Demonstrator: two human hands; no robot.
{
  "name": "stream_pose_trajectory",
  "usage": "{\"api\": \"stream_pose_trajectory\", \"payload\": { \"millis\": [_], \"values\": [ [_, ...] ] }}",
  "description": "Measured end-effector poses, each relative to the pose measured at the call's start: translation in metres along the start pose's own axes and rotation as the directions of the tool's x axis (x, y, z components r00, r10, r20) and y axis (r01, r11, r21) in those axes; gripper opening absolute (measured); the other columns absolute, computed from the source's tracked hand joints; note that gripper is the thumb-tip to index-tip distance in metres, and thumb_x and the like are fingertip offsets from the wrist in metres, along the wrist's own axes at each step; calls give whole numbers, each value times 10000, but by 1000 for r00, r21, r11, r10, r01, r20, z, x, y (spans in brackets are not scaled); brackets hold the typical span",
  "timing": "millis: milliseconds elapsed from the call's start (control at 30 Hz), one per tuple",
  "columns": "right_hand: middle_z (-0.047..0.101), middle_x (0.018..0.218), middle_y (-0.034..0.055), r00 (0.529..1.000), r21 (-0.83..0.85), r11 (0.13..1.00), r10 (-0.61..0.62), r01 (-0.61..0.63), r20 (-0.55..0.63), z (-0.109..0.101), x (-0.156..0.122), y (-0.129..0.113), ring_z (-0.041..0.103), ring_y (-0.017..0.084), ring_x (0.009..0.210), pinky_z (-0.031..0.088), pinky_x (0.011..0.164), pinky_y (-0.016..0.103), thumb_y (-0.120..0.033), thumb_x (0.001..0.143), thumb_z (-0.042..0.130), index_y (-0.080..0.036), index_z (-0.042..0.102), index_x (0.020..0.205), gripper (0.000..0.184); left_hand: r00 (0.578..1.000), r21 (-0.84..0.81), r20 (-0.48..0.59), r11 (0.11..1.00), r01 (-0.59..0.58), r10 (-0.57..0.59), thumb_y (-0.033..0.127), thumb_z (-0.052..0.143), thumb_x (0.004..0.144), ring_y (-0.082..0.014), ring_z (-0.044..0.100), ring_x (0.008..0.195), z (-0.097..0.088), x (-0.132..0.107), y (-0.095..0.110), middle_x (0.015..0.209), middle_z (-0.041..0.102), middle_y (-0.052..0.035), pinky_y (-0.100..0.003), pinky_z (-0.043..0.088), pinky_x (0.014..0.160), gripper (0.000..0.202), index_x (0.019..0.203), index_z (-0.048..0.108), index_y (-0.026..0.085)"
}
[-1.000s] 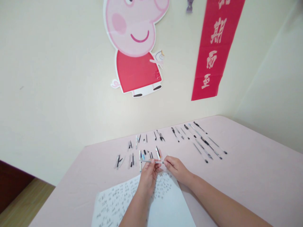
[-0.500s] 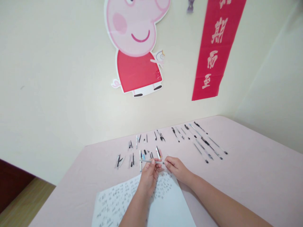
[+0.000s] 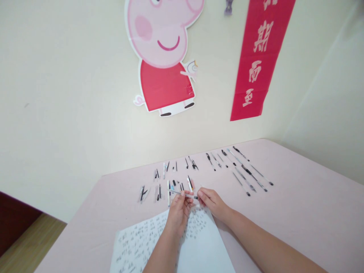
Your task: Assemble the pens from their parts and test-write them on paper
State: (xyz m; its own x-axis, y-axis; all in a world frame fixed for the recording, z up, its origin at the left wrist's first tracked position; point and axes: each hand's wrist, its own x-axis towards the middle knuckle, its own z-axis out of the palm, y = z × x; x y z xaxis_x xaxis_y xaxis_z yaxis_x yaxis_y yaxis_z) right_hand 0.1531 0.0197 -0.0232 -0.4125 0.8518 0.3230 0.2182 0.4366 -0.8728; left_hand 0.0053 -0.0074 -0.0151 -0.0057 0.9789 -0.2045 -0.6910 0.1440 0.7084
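Observation:
My left hand (image 3: 178, 211) pinches a thin clear pen (image 3: 174, 192) that lies roughly level, its free end pointing left. My right hand (image 3: 212, 201) is closed at the pen's right end, fingertips touching its dark tip near my left thumb. Both hands hover over the far edge of a white sheet (image 3: 199, 246) covered with handwriting. Just beyond the fingers lie several small pen parts and caps (image 3: 159, 191) in rows.
A pink table (image 3: 298, 204) fills the lower view, its left edge dropping to a wooden floor (image 3: 25, 250). Several whole pens (image 3: 244, 170) lie at the far right. The cream wall behind carries a pink pig cutout (image 3: 166, 57) and a red banner (image 3: 258, 57).
The pen has tilted slightly, its right end lower. Both hands stay almost in the same place.

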Motion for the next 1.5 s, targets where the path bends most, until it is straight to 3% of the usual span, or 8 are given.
{"api": "stream_pose_trajectory", "payload": {
  "millis": [133,333,500,767,1067,1167,1333,1500],
  "values": [
    [557,660,-1,998,-42,999,-16,14,-55,-1,1,0,518,126,617,402,594,236,-374,919,345,-171,569,805,323,1000,27,8,999,20,-20,331,720,669,-35,529,472,-2,0,-1,664,646,-15,-127,442,474,257,770,643,108],
    [626,1100,62,993,-125,987,-108,103,-37,0,1,4,576,173,988,427,872,315,-204,883,377,-213,554,1163,331,994,105,41,989,101,-106,390,694,683,-23,441,395,0,-4,-3,531,555,32,-125,354,399,289,772,646,119],
    [650,1034,55,988,-214,965,-146,152,40,1,-1,5,598,155,916,449,833,301,-116,844,376,-240,467,1282,464,986,221,75,967,131,-150,436,666,696,-35,392,423,2,-9,-1,504,474,46,-140,301,397,318,746,634,123],
    [650,912,57,993,-291,949,-109,120,54,-1,-2,-8,584,159,780,451,748,292,-136,820,431,-222,509,1233,430,968,380,191,922,77,-160,457,625,728,-51,355,421,1,-10,-6,497,467,33,-183,251,411,327,728,613,131],
    [641,830,27,996,-270,963,-42,21,-73,3,-7,-7,560,137,689,429,685,257,-98,758,471,-193,592,996,283,955,390,214,914,108,-204,444,636,720,-66,437,446,2,-11,-7,556,546,6,-191,296,425,310,735,616,135],
    [611,734,5,992,-211,977,-12,-15,-127,3,-7,-9,543,129,647,421,640,240,-186,825,460,-184,589,918,160,954,373,215,920,120,-211,463,625,722,-61,442,426,1,-11,-8,562,556,5,-192,305,433,331,728,611,133],
    [587,698,14,958,-47,994,87,-103,-273,1,-12,-14,546,136,643,442,627,246,-415,883,404,-167,608,965,331,963,301,224,950,77,-149,437,621,736,-92,525,547,0,-10,-5,627,585,-24,-213,402,568,315,738,628,122],
    [589,680,30,928,46,984,180,-174,-326,3,-25,-12,533,135,599,452,589,261,-500,870,385,-152,632,951,434,971,246,218,968,42,-98,400,630,740,-134,564,675,0,-10,-3,688,609,-57,-251,431,685,283,749,640,118]
  ]
}}
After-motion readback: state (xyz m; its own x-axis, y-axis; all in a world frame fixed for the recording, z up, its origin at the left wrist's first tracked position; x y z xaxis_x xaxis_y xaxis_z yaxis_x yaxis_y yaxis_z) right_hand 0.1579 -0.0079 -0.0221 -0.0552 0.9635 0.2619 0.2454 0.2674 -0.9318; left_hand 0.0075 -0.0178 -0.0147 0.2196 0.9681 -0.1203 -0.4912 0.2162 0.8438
